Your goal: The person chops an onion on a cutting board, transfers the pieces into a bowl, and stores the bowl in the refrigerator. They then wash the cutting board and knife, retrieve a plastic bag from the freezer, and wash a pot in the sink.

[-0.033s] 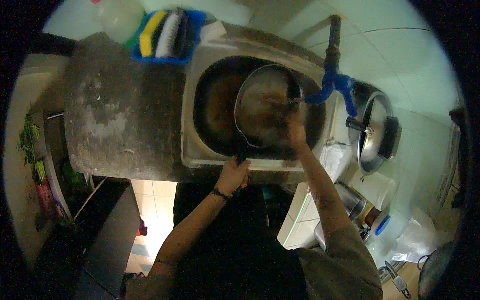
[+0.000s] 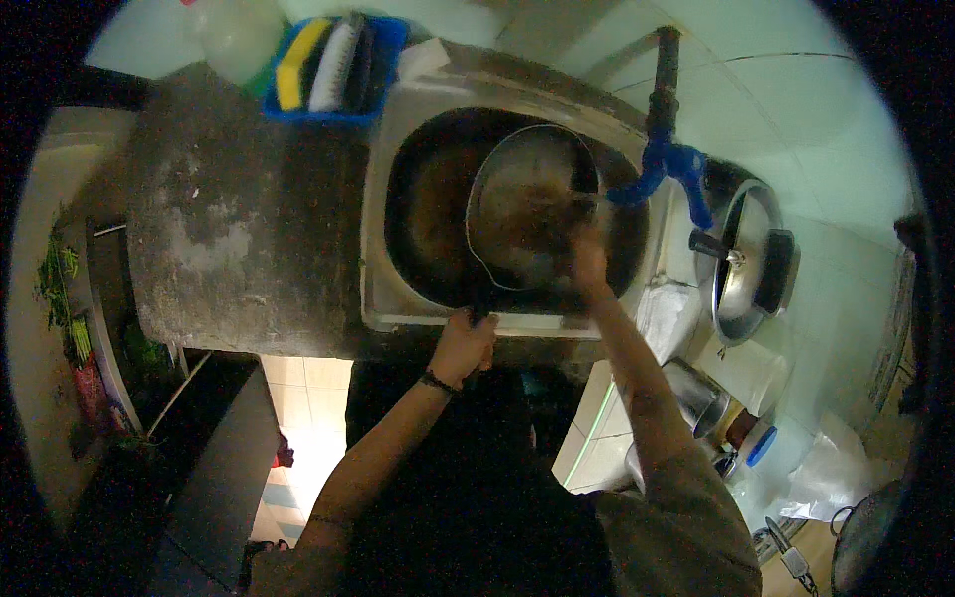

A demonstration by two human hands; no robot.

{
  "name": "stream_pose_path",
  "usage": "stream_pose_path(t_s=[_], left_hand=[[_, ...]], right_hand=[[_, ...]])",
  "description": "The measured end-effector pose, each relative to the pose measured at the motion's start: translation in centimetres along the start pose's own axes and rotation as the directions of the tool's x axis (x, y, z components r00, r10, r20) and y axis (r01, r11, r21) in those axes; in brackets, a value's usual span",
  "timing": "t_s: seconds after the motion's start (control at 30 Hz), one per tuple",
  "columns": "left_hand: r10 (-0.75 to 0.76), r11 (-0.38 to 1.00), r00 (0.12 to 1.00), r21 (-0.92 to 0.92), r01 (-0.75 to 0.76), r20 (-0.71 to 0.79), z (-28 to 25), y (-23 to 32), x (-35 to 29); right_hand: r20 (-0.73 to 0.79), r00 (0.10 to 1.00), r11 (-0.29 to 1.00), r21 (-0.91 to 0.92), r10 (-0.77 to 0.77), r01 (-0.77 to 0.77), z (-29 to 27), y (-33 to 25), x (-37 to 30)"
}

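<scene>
A round frying pan with a thin pale rim and a dark handle is held over the basin of a steel sink. My left hand is closed round its handle at the sink's front edge. Over the right part of the pan is my right hand, reaching in from the front. Its fingers are blurred and dark, so whether they hold anything cannot be made out. The spout of a blue tap ends just beyond that hand, with a pale smear below it.
Left of the sink is a worn grey counter. A blue basket behind it holds a yellow sponge and a white-bristled brush. A metal lid leans at the right wall, near a steel pot and a blue-lidded jar.
The pan's far rim has shifted very slightly away from me. Both hands stay in nearly the same places.
</scene>
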State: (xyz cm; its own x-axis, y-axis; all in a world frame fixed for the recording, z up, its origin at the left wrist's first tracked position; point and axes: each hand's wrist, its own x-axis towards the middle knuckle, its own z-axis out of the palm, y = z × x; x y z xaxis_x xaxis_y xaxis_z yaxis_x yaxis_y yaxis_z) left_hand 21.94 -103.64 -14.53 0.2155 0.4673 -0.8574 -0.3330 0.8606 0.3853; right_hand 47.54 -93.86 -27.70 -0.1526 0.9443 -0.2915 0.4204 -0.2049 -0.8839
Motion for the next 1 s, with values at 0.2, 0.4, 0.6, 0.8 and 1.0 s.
stream_pose_path(t_s=[0.2,0.4,0.6,0.8,1.0], left_hand=[[-0.034,0.994,0.998,-0.104,0.029,-0.043,0.4,0.1,-0.2],[-0.081,0.994,0.997,-0.077,0.081,0.008,0.0,0.3,-0.2],[-0.076,0.992,0.997,-0.094,0.079,0.029,-0.5,0.2,0.5],[-0.073,0.995,0.997,0.075,0.073,0.000,-2.0,0.2,1.1],[-0.076,0.992,0.996,-0.097,0.081,0.048,-1.6,-0.3,1.1]], right_hand=[[0.050,0.990,0.725,-0.686,0.135,-0.064,4.7,1.9,-3.8],[0.089,0.982,0.577,-0.817,0.165,-0.023,-2.8,6.6,1.2],[0.079,0.961,0.792,-0.587,0.265,-0.170,5.5,1.8,-3.0],[-0.211,0.973,0.987,-0.143,-0.096,0.067,12.0,-9.0,3.0],[0.055,0.989,0.948,-0.299,0.134,-0.112,9.2,-8.2,1.1]])
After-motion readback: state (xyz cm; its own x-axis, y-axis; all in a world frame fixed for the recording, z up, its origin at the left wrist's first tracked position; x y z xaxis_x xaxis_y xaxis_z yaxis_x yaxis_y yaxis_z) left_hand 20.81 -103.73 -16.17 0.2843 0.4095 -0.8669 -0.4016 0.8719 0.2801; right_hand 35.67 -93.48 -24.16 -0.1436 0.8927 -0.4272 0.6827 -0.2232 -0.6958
